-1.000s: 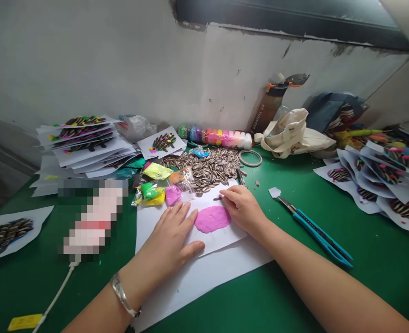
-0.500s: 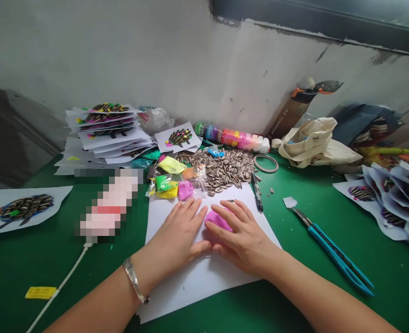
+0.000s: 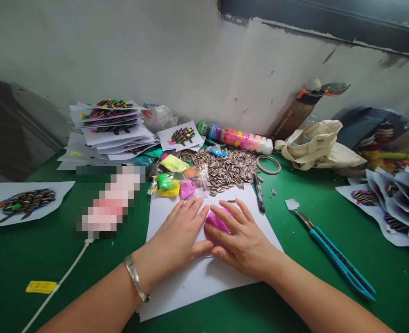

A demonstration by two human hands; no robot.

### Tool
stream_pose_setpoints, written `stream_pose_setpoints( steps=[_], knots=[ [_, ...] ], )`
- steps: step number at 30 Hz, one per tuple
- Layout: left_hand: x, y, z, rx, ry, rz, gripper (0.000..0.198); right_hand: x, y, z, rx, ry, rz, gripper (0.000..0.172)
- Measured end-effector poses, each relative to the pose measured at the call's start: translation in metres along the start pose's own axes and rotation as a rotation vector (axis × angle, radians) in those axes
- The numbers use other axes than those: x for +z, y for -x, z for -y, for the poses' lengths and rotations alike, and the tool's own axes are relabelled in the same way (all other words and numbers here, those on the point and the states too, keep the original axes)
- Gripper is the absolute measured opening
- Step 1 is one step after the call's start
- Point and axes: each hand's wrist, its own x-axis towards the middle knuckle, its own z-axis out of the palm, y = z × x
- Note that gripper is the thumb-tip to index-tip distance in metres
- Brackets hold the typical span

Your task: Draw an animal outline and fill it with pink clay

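A flattened piece of pink modelling clay (image 3: 215, 223) lies on white paper (image 3: 180, 291) in front of me, partly hidden by fingers. My right hand (image 3: 244, 238) rests over it with fingers spread, the fingertips touching the clay. Just left of the clay, my left hand (image 3: 183, 231) lies flat on the paper, fingers stretched out, its thumb close to my right thumb. A silver bracelet (image 3: 135, 277) circles my left wrist. Beyond the hands are small bags of coloured clay (image 3: 171, 185) and a heap of striped sunflower seeds (image 3: 234, 169).
A black pen (image 3: 259, 194) lies at the paper's right edge. Farther right is a blue utility knife (image 3: 341, 261) with its blade out. Seed pictures are stacked on paper (image 3: 112, 134) at back left. A white cable (image 3: 70, 268) crosses the left side. A tape roll (image 3: 268, 164) sits behind.
The camera view has shifted slightly, so the scene sits a little further right. Both hands stay in nearly the same place on the paper and clay.
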Motion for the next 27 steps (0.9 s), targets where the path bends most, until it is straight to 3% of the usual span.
stream_pose_setpoints(
  steps=[4,8,15,21,27],
  knots=[
    [0.0005,0.0,0.0007,-0.011,-0.017,0.018,0.074,0.0007,-0.0003,0.0002,0.051,0.009,0.014,0.047],
    [-0.0002,-0.0009,0.0003,-0.02,-0.015,0.014,0.081,0.0012,-0.0028,0.0015,0.074,0.007,0.017,0.043],
    [0.0007,-0.0007,0.0002,-0.008,0.002,-0.012,0.076,0.0033,-0.0047,0.0009,0.113,-0.015,0.008,0.039],
    [-0.0008,-0.0009,-0.0002,-0.022,-0.012,0.032,0.082,0.0074,-0.0016,-0.0034,0.139,-0.038,0.019,0.052],
    [-0.0002,-0.0016,-0.0009,-0.029,-0.019,0.032,0.077,0.0077,-0.0018,-0.0038,0.134,-0.02,0.017,0.042]
  ],
)
